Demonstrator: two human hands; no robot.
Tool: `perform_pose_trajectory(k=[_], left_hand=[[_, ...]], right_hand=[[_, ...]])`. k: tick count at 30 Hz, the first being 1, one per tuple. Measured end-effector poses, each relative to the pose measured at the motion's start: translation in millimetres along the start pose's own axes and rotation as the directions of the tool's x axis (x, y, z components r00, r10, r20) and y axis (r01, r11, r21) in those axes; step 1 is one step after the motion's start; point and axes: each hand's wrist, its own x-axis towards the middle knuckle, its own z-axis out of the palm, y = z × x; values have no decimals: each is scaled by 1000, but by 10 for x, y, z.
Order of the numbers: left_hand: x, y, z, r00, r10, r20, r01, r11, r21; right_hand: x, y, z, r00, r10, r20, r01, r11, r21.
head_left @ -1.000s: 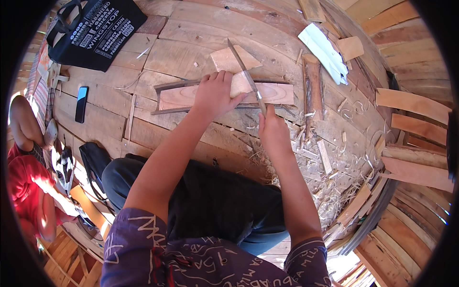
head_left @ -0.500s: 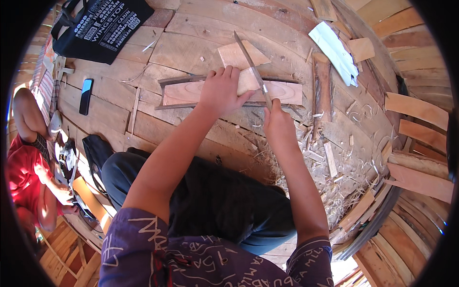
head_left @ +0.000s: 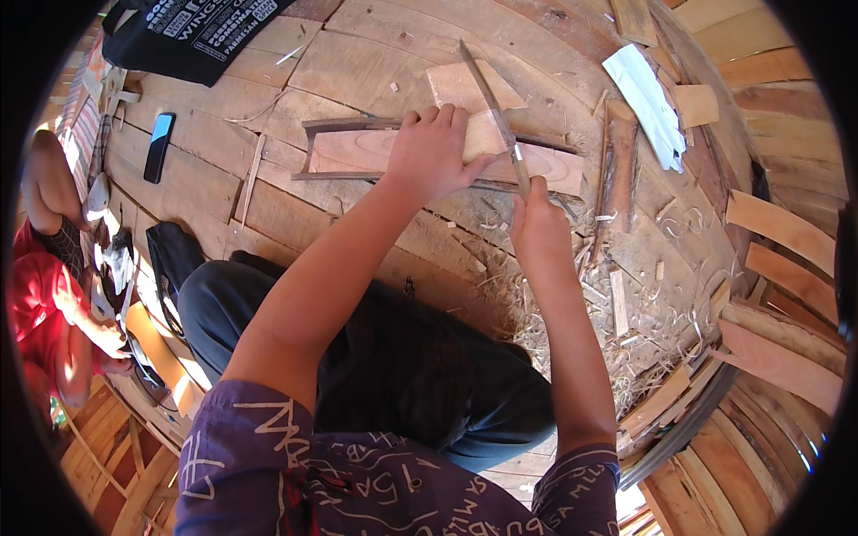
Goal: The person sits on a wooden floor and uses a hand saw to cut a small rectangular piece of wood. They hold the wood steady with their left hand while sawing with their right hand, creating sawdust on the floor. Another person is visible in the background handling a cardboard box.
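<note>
My left hand (head_left: 433, 154) is closed over a pale wood block (head_left: 484, 134), pressing it onto a reddish board (head_left: 353, 152) with dark raised edges along its long sides. My right hand (head_left: 540, 219) grips the handle of a long-bladed knife (head_left: 483, 80). The blade points away from me and lies against the right end of the block, with a shiny band where it meets the handle. Just beyond the block, a flat wood offcut (head_left: 447, 85) rests on the floor, partly behind the blade. My left palm hides part of the block.
Wood shavings (head_left: 626, 357) litter the plank floor at right, near a bark-edged strip (head_left: 617, 165) and a pale blue-white sheet (head_left: 645, 107). A phone (head_left: 159, 147) and black bag (head_left: 201, 40) lie at left. Another person in a red shirt (head_left: 45, 304) sits far left.
The whole view has shifted slightly, with the floor things sitting higher in it. Both hands, the knife and the block keep nearly the same places relative to the board.
</note>
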Motion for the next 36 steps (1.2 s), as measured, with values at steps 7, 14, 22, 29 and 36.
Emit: perform_pose_trajectory(k=[7,14,22,29,36], left_hand=[[30,-24,-2,997,-53,50,52,998,24],[30,-32,18,999,-27,27,26,999,25],[-25,-44,-3,999,8,35,-9,1000,27],[-15,14,-10,1000,5,13,-6,1000,6],[34,-20,53,1000,-15,7,15,1000,21]], right_hand=[[-361,161,-70,998,35,53,-35,999,13],[-116,87,-55,1000,4,29,-5,1000,16],[-139,68,-172,998,-17,59,18,1000,-23],[-202,75,-130,999,21,50,-19,999,-50],[-48,71,-31,1000,-27,9,27,1000,-5]])
